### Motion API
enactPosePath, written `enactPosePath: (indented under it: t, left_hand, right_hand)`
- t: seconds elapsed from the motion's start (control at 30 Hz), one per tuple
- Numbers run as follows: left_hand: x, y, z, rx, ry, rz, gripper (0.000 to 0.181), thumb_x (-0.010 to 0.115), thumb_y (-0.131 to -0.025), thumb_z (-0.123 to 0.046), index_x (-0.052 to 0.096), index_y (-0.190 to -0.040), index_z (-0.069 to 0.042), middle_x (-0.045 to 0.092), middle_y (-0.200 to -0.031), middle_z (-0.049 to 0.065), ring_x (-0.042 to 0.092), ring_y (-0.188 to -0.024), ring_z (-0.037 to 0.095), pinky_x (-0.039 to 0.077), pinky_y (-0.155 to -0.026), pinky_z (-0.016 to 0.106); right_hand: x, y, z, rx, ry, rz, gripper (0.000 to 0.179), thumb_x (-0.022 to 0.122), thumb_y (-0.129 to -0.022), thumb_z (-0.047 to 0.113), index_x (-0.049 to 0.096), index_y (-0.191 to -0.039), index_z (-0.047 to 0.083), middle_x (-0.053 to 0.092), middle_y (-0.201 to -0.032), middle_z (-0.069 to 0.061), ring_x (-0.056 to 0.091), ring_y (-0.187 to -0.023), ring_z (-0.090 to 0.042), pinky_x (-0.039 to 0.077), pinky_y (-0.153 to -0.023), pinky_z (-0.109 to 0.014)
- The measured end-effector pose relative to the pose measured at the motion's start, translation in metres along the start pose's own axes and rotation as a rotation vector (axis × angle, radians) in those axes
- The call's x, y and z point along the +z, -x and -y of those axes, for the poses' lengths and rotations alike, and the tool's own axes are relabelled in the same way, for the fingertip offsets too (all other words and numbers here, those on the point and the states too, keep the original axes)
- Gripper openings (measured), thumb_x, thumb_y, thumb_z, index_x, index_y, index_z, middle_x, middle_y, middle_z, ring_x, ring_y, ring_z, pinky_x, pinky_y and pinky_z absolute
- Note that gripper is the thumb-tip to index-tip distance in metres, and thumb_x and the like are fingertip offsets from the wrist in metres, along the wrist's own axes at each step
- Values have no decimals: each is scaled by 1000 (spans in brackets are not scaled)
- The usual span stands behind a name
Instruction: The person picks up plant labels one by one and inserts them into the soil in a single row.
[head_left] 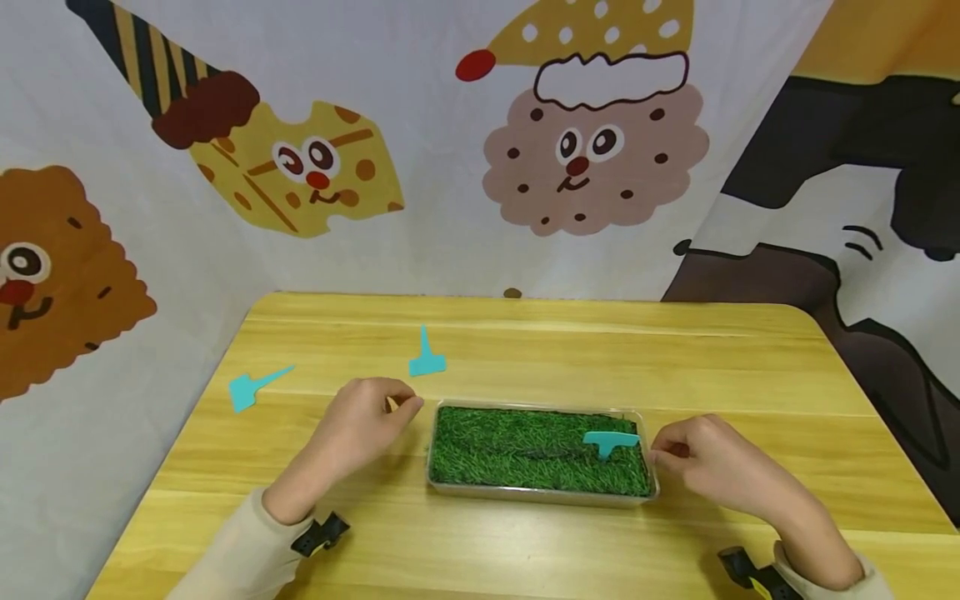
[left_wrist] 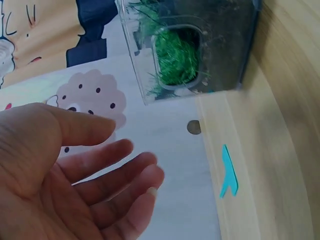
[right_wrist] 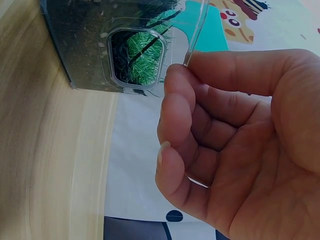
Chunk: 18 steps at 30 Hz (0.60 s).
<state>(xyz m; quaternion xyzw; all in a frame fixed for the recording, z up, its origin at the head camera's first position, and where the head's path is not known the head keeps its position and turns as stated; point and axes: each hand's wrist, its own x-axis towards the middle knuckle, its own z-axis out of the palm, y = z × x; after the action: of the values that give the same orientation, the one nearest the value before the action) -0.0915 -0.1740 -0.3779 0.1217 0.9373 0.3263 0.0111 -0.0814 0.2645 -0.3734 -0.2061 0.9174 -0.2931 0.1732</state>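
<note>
A long clear plastic box point(head_left: 543, 495) full of green grass point(head_left: 510, 437) sits on the table. Dark soil shows through its end wall in both wrist views. Among the grass at the right end stands a turquoise T-shaped plant label point(head_left: 611, 439), its wide head uppermost. At that same end, my right hand point(head_left: 708, 458) pinches the box's rim between thumb and forefinger. My left hand point(head_left: 367, 425) is just off the left end, fingers loosely bent with nothing between them. Beyond it lies a second plant label point(head_left: 427, 364), and a third label point(head_left: 243, 392) rests farther left.
The wooden table point(head_left: 540, 550) has rounded far corners. Behind and beside it hangs a white cloth point(head_left: 435, 258) printed with cartoon biscuits and cheese. Dark bands point(head_left: 321, 535) with small devices sit at both wrists.
</note>
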Motion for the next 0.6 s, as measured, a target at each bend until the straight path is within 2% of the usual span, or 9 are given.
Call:
enactPosePath:
  t: [0.13,0.3,0.5,0.6]
  left_hand:
    - [-1,0,6,19,-39,-106,16,72,-99,-16,80,-109,-6,76,-98,4,59,-65,12,49,-58,32]
    - [-4,0,16,43,-87,-235,27,74,-98,-14,75,-120,0,75,-114,16,70,-88,28,58,-68,43]
    - [-14,3,33,11,-143,-303,39,72,-99,-16,67,-132,5,67,-129,26,67,-107,43,59,-75,57]
    - [-19,6,43,26,-198,-339,40,73,-97,-14,67,-131,7,66,-129,28,63,-114,48,57,-80,63]
  right_hand:
    - [0,0,-1,-2,-8,4,17,69,-101,12,77,-90,20,63,-73,12,47,-59,-3,42,-54,-26]
    - [0,0,0,3,-10,8,15,69,-101,11,78,-91,18,65,-75,12,50,-62,-3,43,-56,-26]
    - [-1,0,-1,-1,-3,2,16,69,-101,11,77,-90,19,63,-74,13,49,-61,-3,43,-55,-26]
    - [0,0,-1,-4,-8,5,17,69,-102,13,77,-89,20,63,-72,13,48,-60,-3,42,-54,-26]
